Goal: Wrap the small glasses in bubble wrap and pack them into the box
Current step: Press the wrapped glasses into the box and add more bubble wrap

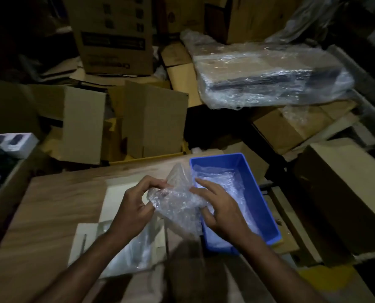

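While the wrapping is under way, held above the pale wood-grain tabletop [57, 206]: a crumpled sheet of clear bubble wrap [177, 200], bundled at picture centre between both hands. Left hand [134, 206] at nine o'clock of the bundle, fingers curled, thumb and fingertips pinching the film's edge, probably to keep the fold from springing open. Right hand [221, 208] at three o'clock, fingers slightly spread and bent over the wrap, thumb tucked beneath, apparently pressing the loose flap round. Small glass itself: hidden inside the film, shape impossible to make out in this dim light. At two o'clock of the hands, touching the bundle's loose corner, an open blue rectangular plastic bin [254, 176], lined with more bubble wrap, close by seemingly for a short drop once wrapped. At seven o'clock, flat white sheets with clear plastic film [129, 254]. At twelve o'clock, open brown cardboard cartons [125, 121].
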`<action>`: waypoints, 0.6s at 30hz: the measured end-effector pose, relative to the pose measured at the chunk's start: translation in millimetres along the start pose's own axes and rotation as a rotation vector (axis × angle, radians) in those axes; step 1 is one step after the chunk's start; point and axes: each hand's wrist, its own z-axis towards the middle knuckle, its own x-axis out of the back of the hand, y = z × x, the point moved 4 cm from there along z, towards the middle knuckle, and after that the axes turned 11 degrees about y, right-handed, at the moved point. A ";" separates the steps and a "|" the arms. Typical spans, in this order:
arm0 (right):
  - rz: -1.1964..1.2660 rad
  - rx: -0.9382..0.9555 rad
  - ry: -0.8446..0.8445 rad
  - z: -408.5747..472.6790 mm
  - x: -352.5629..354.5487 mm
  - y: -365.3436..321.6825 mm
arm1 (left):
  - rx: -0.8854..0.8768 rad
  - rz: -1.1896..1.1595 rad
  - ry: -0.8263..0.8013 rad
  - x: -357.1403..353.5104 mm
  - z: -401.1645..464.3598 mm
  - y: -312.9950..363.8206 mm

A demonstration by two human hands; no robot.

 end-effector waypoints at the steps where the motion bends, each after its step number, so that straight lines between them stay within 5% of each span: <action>1: 0.102 -0.025 -0.014 8.4 -1.6 -10.0 | 0.055 -0.011 0.002 15.4 -1.7 -2.0; 6: 0.631 -0.404 -0.178 41.6 -27.0 -52.6 | 0.214 -0.041 0.098 81.8 -13.3 -18.5; 12: 1.535 -1.218 -0.257 23.8 -95.6 -86.2 | 0.862 -0.377 0.440 99.0 -58.2 -66.5; 15: 1.260 -1.160 -0.299 0.2 -121.8 -101.2 | 1.074 -0.488 0.522 105.5 -76.9 -89.4; 18: 0.940 -1.131 -0.169 -12.1 -138.1 -104.0 | 1.176 -0.481 0.562 120.1 -90.7 -103.8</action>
